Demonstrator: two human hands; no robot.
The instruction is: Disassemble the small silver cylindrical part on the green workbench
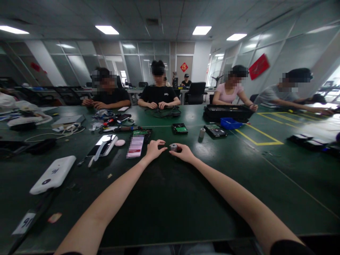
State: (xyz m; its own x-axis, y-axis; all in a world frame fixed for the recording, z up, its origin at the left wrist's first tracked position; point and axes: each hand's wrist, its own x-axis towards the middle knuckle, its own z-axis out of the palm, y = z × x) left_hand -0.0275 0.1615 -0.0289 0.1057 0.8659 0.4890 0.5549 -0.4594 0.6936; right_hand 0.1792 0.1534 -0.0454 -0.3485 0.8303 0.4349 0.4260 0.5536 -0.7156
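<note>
My right hand [183,153] has its thumb and fingers around a small metal cylinder [173,147] on the dark green table [159,209]. Just to the left, my left hand [155,150] is curved with thumb and fingers apart, nothing between them. A lit phone [136,146] lies beside my left hand. Farther right stands a second metal cylinder [202,133], next to a hard drive [215,130]. Another hard drive with a green board [180,128] lies beyond my hands.
White power bank [53,175], a phone with a strap [102,146] and tangled cables lie left. At the right are a blue tray [230,123], a black case [227,113] and yellow tape outlines. Several people sit across the table.
</note>
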